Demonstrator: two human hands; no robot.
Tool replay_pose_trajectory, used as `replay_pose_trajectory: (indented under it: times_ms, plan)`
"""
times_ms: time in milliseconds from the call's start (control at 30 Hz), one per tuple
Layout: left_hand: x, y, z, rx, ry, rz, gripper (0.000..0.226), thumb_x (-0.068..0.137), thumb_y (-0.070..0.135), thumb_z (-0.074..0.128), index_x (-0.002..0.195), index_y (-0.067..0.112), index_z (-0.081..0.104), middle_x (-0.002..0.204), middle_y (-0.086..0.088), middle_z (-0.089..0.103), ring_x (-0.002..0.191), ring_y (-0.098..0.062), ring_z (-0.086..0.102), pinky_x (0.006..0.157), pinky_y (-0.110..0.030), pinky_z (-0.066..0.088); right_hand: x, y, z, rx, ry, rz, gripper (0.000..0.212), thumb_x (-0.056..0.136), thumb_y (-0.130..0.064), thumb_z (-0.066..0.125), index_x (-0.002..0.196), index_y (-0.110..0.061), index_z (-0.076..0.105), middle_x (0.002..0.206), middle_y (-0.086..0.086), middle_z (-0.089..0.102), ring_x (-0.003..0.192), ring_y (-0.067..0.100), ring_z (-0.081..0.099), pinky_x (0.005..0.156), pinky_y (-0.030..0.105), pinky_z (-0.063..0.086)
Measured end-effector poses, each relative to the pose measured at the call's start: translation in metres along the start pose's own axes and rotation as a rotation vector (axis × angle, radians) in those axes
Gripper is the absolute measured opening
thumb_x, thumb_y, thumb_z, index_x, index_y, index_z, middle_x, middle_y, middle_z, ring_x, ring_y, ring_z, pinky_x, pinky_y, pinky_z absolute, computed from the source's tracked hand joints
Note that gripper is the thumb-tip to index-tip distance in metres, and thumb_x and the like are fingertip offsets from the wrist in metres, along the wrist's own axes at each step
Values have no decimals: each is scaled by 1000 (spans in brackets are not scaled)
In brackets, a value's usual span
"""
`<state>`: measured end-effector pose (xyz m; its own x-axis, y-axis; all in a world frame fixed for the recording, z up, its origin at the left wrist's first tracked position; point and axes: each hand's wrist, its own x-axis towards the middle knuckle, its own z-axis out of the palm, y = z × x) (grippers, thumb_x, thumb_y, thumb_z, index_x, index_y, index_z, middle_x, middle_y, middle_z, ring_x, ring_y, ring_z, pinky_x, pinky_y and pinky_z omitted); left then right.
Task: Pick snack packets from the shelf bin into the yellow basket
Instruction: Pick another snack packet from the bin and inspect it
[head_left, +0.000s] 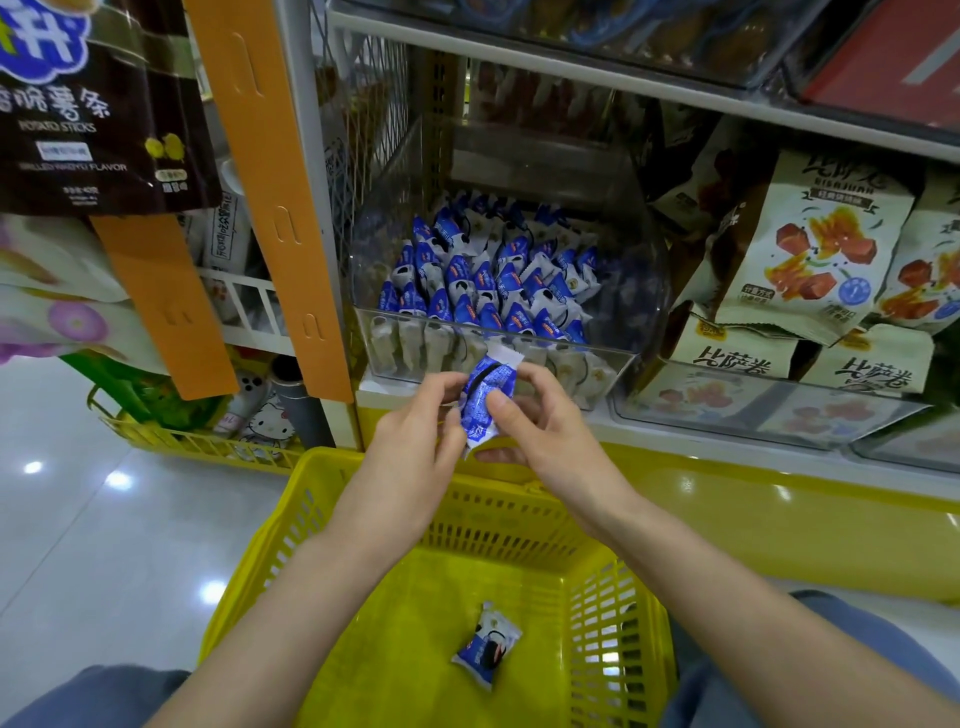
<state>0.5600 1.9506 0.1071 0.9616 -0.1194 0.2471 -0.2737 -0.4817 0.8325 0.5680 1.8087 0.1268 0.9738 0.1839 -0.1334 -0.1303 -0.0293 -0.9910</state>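
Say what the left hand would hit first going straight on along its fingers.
The left hand pinches the small blue-and-white snack packet; straight beyond it, probably the right hand, though depth is unclear.

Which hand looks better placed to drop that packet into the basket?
Probably the right hand: its thumb lies across the packet with fingers beneath, while the left hand only pinches its edge. Both are above the far rim of the yellow basket.
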Motion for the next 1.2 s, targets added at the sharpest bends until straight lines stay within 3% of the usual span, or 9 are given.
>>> replay_pose_trajectory:
  times_ms: [100, 267, 433, 600, 833, 933, 1000, 1133, 1200]
  plan:
    - [-1, 0, -2, 99, 26, 35, 24, 95, 21, 46, 119, 23, 51, 98, 8, 63, 84, 0, 60, 70, -16, 48, 1, 2, -1, -24, -30, -20, 31, 92, -17, 52, 123, -16, 44, 106, 8, 63, 80, 8, 66, 71, 28, 58]
    - [-1, 0, 0, 179, 4, -17, 29, 95, 15, 41, 123, 23, 46, 82, 1, 60, 62, -6, 51, 51, -22, 38, 1, 7, 1, -98, -50, -52, 28, 91, -14, 56, 105, -37, 47, 101, 1, 62, 77, 3, 66, 71, 27, 58]
    - [1, 3, -4, 290, 33, 67, 23, 97, 28, 38, 112, 19, 52, 74, 7, 54, 61, -12, 49, 49, -23, 32, 1, 4, -1, -132, -82, -22, 28, 93, -14, 51, 117, -27, 45, 104, 1, 63, 83, 6, 65, 71, 24, 56]
    - [0, 2, -6, 320, 34, 74, 16, 95, 26, 36, 88, 16, 45, 54, 10, 37, 48, -9, 40, 45, -29, 22, -1, 4, 2, -217, -126, -2, 27, 94, -13, 50, 117, -26, 44, 115, 14, 60, 93, 20, 64, 81, 35, 54]
    - [0, -1, -6, 384, 34, 75, 22, 96, 32, 34, 86, 17, 47, 55, 11, 37, 48, -10, 38, 43, -24, 23, -2, 11, 2, -307, -141, -32, 30, 91, -16, 55, 114, -33, 44, 109, 6, 60, 93, 26, 64, 81, 35, 53]
    - [1, -3, -5, 205, 60, 30, 27, 98, 24, 37, 72, 28, 45, 56, 9, 43, 54, -4, 47, 49, -16, 33, -1, 15, 2, -453, -68, -113, 35, 87, -23, 61, 116, -36, 45, 102, -8, 60, 89, 14, 62, 83, 33, 53]
    - [1, -1, -4, 28, 39, -11, 30, 99, 26, 35, 73, 32, 50, 64, 5, 55, 65, 0, 54, 59, -13, 41, 1, 17, 1, -549, 32, -199, 42, 83, -28, 67, 117, -33, 43, 102, -14, 57, 94, 1, 56, 84, 19, 47]
    - [-2, 3, 2, -341, -68, -153, 24, 88, 50, 42, 98, 36, 60, 90, 9, 68, 86, -16, 63, 79, -42, 53, 4, 20, -1, -670, 175, -306, 58, 75, -30, 73, 121, -19, 41, 108, -6, 50, 99, 5, 50, 83, 13, 40]
    - [-2, 1, 4, -292, -38, -135, 14, 90, 42, 49, 97, 33, 57, 84, 10, 66, 78, -16, 62, 73, -38, 53, 4, 20, 0, -699, 157, -349, 60, 72, -33, 74, 121, -17, 43, 108, -6, 44, 98, 7, 49, 84, 17, 43]
